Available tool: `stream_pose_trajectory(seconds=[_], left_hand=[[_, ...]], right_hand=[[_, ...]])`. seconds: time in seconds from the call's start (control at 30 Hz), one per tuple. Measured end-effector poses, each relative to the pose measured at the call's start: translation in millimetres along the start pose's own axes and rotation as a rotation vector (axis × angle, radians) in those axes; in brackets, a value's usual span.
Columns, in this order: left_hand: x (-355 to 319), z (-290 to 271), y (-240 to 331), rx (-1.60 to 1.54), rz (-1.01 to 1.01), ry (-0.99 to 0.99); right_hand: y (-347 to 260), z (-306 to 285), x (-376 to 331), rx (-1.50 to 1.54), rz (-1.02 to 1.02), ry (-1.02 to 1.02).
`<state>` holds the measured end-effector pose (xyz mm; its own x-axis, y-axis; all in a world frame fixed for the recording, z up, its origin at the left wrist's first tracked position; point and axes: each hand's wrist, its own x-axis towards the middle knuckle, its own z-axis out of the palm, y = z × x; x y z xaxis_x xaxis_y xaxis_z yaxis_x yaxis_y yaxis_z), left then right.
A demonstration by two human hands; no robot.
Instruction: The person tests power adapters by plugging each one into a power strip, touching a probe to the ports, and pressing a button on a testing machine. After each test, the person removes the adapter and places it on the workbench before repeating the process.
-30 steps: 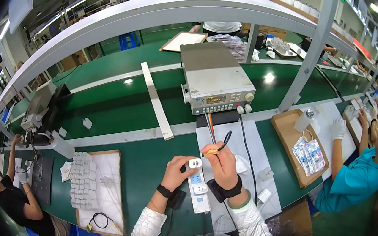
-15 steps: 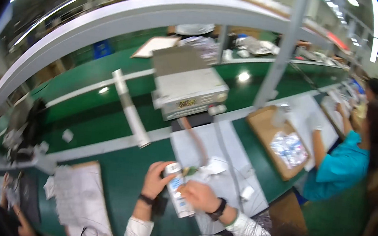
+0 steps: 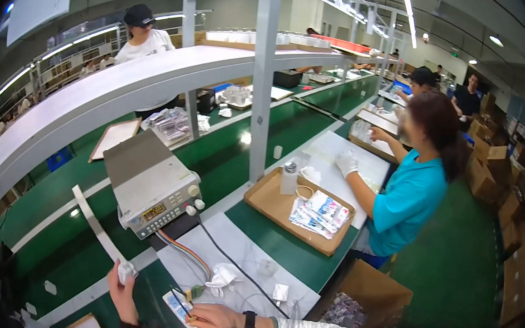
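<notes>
Clasping a small white rounded plastic charger (image 3: 127,270) between thumb and fingers, the left hand (image 3: 122,296) is raised near the close end of a long flat white bar (image 3: 97,223); whether charger and bar touch, I cannot tell. A long white plastic power strip with blue stickers (image 3: 178,307) lies on the green worktop (image 3: 148,285), to the right of the left grip and apart from the charger. The right hand (image 3: 214,318) is clearly nearer to the strip: it lies over it, hiding part of its length, its grip pinched on a small yellowish connector (image 3: 191,318) by a thin black cable (image 3: 181,301).

The strip's long axis runs slantwise, from far left to near right. The connector is too small to show which way its tip points. No prongs show on the charger, so its facing is uncertain too. Just beside the strip, on its far side, sits a green connector block (image 3: 196,292), with a multicoloured ribbon cable (image 3: 188,250) running toward a grey metal boxy instrument (image 3: 160,193).
</notes>
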<state>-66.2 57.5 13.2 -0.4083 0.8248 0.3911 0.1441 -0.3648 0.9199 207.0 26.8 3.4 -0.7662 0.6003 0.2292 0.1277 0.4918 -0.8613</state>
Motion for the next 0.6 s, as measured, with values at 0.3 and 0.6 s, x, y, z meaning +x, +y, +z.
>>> stream_pose_trajectory(seconds=[0.3,0.6], left_hand=[[138,-1,-67,1.1,-0.018,-0.245],[139,-11,-39,1.202,-0.079,-0.303]], right_hand=[[-10,-1,-6,-0.071,-0.094,0.123],[-26,-7,-3,0.104,-0.056,0.083]])
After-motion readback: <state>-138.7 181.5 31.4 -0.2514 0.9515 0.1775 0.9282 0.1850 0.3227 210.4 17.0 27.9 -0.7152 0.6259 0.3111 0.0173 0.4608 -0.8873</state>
